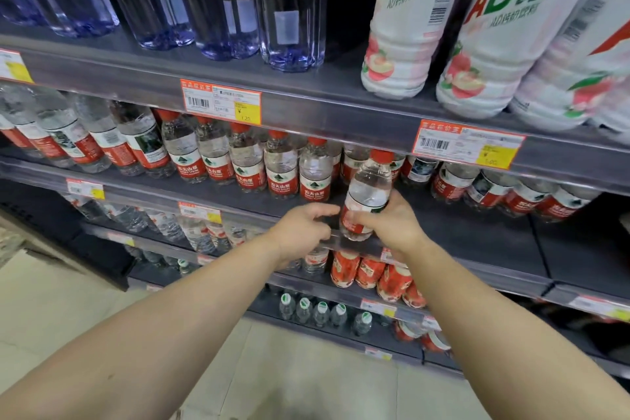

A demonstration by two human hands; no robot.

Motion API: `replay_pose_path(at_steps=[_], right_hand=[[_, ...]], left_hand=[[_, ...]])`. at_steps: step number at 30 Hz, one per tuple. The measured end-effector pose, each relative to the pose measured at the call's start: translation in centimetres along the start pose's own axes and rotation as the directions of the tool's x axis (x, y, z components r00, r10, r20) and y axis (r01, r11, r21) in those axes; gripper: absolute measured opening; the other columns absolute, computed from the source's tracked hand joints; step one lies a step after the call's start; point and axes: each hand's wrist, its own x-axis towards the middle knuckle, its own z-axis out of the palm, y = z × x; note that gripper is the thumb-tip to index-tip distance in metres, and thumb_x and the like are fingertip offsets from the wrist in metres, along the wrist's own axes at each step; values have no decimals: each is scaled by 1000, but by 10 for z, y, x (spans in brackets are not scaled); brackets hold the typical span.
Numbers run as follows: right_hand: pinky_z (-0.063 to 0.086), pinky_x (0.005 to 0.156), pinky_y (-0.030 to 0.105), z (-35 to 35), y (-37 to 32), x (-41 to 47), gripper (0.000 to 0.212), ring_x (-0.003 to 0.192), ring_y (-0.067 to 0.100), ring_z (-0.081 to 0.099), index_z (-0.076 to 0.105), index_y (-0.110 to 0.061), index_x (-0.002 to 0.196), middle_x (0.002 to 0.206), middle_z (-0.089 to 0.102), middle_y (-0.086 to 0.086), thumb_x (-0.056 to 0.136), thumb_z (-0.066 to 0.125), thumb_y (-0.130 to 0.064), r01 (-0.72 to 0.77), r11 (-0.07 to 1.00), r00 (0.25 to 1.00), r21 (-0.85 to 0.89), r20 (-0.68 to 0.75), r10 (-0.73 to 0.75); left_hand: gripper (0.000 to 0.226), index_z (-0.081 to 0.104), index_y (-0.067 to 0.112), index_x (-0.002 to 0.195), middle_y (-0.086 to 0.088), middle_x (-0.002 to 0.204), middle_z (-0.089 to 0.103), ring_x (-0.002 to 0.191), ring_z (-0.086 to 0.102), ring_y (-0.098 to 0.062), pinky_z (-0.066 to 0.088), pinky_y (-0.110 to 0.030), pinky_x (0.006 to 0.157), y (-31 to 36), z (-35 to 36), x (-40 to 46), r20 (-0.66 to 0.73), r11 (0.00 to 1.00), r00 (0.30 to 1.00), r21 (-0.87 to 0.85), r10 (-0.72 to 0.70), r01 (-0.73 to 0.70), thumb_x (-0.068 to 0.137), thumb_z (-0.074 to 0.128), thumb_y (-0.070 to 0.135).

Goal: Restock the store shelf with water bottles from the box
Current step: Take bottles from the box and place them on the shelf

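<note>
My right hand (392, 220) grips a small clear water bottle (366, 193) with a red cap and a red-and-white label. The bottle stands upright at the front edge of the middle shelf (460, 232), in a gap right of a row of like bottles (279, 164). My left hand (300, 227) is just left of the bottle's base, fingers curled, holding nothing; whether a fingertip touches the bottle I cannot tell. The box is out of view.
Tall clear bottles (289, 10) and white AD drink bottles (409, 20) stand on the upper shelf. More water bottles (511, 194) lie at the right of the middle shelf. Red cans (371, 271) and green-capped bottles (320, 312) fill lower shelves. Pale floor tiles (51, 300) lie below.
</note>
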Motion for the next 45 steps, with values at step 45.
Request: replay_pose_path(at_steps=[45], right_hand=[[41,89,26,39,3,38,63,120,25,57,45,-19,134,131,59,3,80,78,-19,-105,977,987,-187,-136,80]], left_hand=[[57,40,19,145,-1,145,45,134,36,-23,29,-35,114,-54,-82,12,-101,496,934,864,343,-89,92,52,35]])
